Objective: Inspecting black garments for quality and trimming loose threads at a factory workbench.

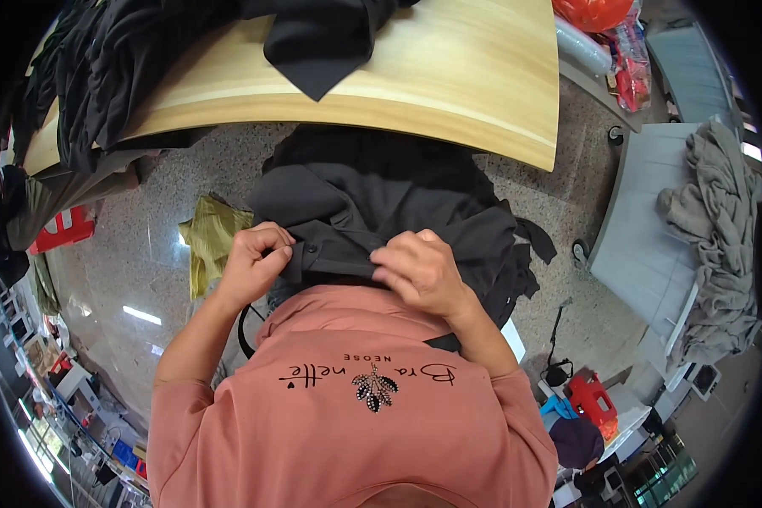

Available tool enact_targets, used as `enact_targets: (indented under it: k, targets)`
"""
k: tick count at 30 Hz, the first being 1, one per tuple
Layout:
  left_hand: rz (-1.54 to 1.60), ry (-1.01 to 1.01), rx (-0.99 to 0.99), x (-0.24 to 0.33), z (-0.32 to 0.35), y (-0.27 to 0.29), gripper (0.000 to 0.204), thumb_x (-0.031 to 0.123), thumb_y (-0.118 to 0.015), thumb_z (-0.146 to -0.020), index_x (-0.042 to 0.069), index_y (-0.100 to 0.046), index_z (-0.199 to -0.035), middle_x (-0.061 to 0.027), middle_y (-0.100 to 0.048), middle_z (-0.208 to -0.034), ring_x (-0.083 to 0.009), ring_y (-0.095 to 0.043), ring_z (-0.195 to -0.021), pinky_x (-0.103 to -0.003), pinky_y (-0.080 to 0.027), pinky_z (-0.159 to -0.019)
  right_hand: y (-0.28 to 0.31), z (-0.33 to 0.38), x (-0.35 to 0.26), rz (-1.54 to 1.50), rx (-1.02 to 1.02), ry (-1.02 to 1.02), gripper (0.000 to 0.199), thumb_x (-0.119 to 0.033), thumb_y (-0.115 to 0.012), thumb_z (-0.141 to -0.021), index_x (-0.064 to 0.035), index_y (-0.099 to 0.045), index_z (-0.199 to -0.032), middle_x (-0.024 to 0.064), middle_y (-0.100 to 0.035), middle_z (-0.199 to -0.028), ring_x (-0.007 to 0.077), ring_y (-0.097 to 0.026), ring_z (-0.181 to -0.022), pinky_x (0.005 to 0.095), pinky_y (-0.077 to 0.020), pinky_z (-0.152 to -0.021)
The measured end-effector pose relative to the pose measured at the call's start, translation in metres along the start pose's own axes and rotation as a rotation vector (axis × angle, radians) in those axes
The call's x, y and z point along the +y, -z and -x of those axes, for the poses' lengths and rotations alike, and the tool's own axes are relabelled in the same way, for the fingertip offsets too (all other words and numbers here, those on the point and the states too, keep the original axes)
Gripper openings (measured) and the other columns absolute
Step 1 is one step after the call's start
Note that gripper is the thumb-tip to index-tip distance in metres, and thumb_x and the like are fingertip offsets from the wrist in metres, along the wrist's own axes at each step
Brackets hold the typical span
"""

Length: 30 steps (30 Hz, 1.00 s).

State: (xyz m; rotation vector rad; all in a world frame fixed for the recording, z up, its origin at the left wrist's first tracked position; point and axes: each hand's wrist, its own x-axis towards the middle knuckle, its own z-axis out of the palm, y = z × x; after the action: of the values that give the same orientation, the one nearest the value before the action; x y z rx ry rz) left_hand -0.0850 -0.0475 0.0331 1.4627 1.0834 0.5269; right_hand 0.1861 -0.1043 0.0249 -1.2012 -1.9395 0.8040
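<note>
both hands, left (258, 258) and right (419, 271), pinch the near edge of a dark garment (381, 199) hanging below the wooden table (449, 85); it is bunched, not yet folded or laid flat.

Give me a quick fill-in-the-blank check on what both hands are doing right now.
1. Both hands pinch the edge of a dark ____ garment.
2. The left hand grips the fabric beside a small round ____.
3. The right hand holds the same edge, below the pale ____ table.
4. A crumpled ____-green cloth lies on the floor beside the left hand.

Missing words: grey; button; wooden; yellow
</note>
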Motion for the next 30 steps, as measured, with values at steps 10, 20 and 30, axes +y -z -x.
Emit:
enact_targets:
  k: [10,20,30]
  targets:
    - [-0.652,-0.553,0.284,-0.004,-0.008,-0.037,0.01,0.008,-0.064,-0.065,0.01,-0.059,-0.073,-0.009,-0.055,-0.07,-0.0296,-0.053,-0.065,-0.042,-0.042,-0.062,-0.01,-0.001,0.0,0.187,-0.131,0.142,0.005,-0.007,-0.062,-0.075,-0.007,-0.061,-0.08,0.0057,-0.046,-0.061,0.0235,-0.046,-0.054,0.0356,-0.0357,-0.057]
    - [-0.792,-0.628,-0.139,-0.014,-0.056,-0.079,0.01,0.019,-0.059,-0.069,0.01,-0.058,-0.075,-0.0041,-0.05,-0.082,-0.0226,-0.049,-0.083,-0.034,-0.037,-0.07,-0.015,0.001,0.003,0.274,-0.271,0.027,0.012,-0.011,-0.068,-0.069,-0.0057,-0.061,-0.076,0.0095,-0.06,-0.066,0.0299,-0.056,-0.06,0.0396,-0.0416,-0.06]
    - [-0.281,-0.358,-0.179,-0.01,-0.053,-0.08,0.01,0.013,-0.063,-0.075,0.003,-0.06,-0.075,-0.0133,-0.059,-0.077,-0.031,-0.058,-0.08,-0.04,-0.043,-0.07,-0.012,-0.002,0.001,0.264,-0.199,0.114,0.011,-0.009,-0.065,-0.067,-0.0075,-0.055,-0.066,0.007,-0.054,-0.06,0.0277,-0.052,-0.053,0.038,-0.0387,-0.055]
